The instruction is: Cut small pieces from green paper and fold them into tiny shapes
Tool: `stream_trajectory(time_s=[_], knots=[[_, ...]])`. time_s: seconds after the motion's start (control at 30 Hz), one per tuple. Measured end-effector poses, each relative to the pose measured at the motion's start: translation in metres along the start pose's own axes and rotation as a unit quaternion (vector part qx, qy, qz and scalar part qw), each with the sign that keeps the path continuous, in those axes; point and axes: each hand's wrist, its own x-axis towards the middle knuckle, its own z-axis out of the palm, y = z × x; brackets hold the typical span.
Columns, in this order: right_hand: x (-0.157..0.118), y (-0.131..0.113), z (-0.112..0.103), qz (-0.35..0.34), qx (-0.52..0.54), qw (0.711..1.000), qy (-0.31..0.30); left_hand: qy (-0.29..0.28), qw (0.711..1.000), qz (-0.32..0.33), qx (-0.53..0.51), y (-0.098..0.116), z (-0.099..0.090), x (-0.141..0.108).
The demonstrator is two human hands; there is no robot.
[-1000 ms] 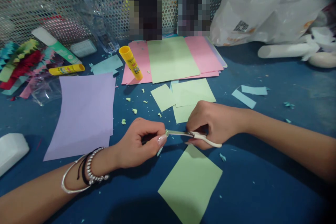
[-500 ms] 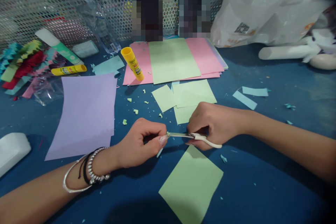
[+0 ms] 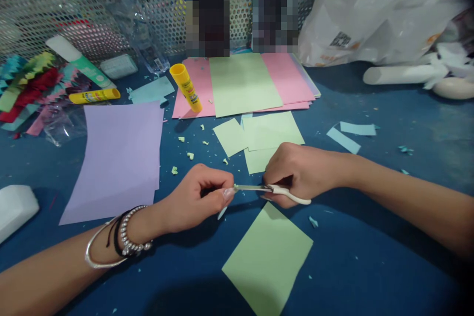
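Observation:
My right hand (image 3: pixel 291 173) is closed around the white handle of a pair of scissors (image 3: pixel 283 191), whose blades point left. At the blade tips, my left hand (image 3: pixel 203 197) pinches a tiny scrap of light green paper (image 3: pixel 235 187) between thumb and fingertips. Most of that scrap is hidden by the fingers. Below the scissors lies a light green paper square (image 3: pixel 268 261), turned cornerwise. Several green paper pieces (image 3: pixel 274 131) overlap just beyond my hands. Small curled green cuttings (image 3: pixel 190 156) are scattered left of them.
A purple sheet (image 3: pixel 114 158) lies left of my left hand. Farther back, a yellow glue stick (image 3: pixel 187 89) stands beside stacked pink and green paper (image 3: pixel 244 84). Blue strips (image 3: pixel 343 140) lie right. A plastic bag (image 3: pixel 370 19) and a metal mesh panel (image 3: pixel 163 5) line the back.
Both hands and the scissors keep almost the same pose at the green scrap. The whole view has shifted slightly, so everything appears a little farther left and up.

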Motion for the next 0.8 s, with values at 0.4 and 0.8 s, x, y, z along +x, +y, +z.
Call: stream_trajectory(time_s=[0.4, 0.8], knots=[[0.000, 0.001, -0.002, -0.006, 0.040, 0.999, 0.001, 0.012, 0.999, -0.004, -0.041, -0.005, 0.001, -0.002], [0.003, -0.007, 0.006, 0.008, 0.154, 0.988, 0.031, 0.115, 0.989, 0.059, 0.066, 0.002, 0.007, -0.005]])
